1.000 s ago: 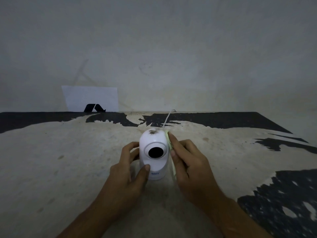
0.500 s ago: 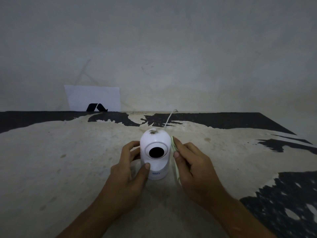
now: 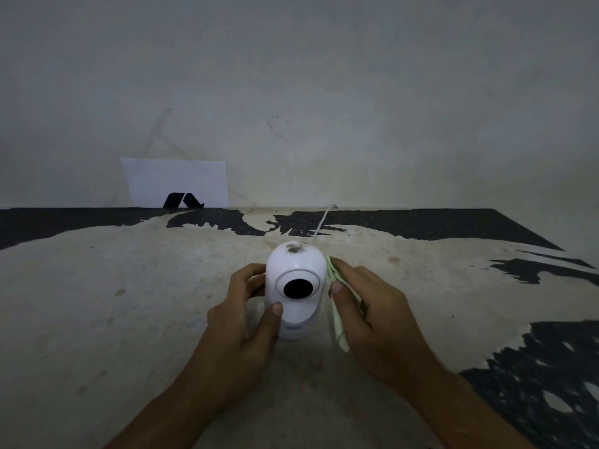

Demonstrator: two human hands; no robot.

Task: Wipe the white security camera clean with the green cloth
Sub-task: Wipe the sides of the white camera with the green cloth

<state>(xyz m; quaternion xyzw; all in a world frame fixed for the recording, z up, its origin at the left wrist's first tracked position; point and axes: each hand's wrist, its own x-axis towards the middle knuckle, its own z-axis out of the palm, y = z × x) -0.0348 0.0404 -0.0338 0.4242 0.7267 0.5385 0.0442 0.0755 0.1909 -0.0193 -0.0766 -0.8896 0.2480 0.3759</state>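
While the left hand [image 3: 240, 322] grips the white security camera [image 3: 295, 290], the right hand [image 3: 372, 315], closed on the green cloth [image 3: 335, 306], wipes its side; the soiled crown likely follows.

bare dim room: stained plaster wall [image 3: 324, 92], worn peeling tabletop [image 3: 129, 303].

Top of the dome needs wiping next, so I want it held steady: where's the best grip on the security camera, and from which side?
Grip the security camera low on its narrower cylindrical base, from its left, as the left hand does now. That probably leaves the dirty patch on the rounded dome free for the green cloth in the right hand, and avoids the dark lens.
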